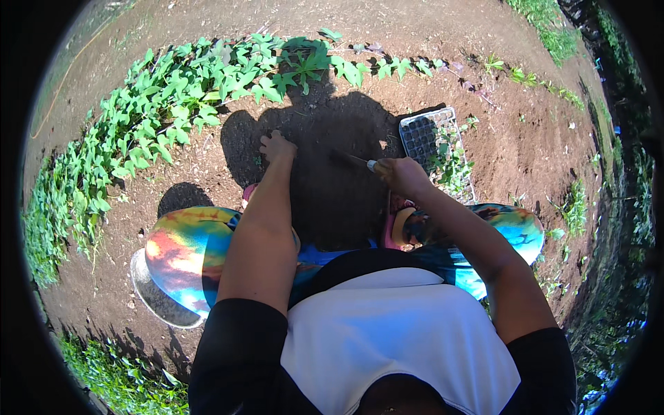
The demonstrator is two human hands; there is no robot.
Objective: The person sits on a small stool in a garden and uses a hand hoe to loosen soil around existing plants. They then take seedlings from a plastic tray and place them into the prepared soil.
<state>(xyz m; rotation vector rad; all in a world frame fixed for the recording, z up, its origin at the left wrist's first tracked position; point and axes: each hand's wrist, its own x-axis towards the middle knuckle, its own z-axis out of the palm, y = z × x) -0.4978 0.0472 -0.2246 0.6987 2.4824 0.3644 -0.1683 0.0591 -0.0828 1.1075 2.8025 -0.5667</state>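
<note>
Two hands work over bare soil: the left hand (276, 146) presses flat, fingers spread, on the soil (325, 131); the right hand (401, 174) grips one small trowel (360, 161). One seedling tray (423, 133) lies just beside it.

Left hand (277, 146) touches soil (325, 200); right hand (401, 176) grips perhaps a trowel (360, 161).

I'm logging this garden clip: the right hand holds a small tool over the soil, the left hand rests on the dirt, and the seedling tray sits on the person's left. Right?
Not quite. The seedling tray sits on the person's right, beyond the right hand, as the head view shows. The rest stands: that hand holds a small tool and the left hand rests on the soil.
</note>
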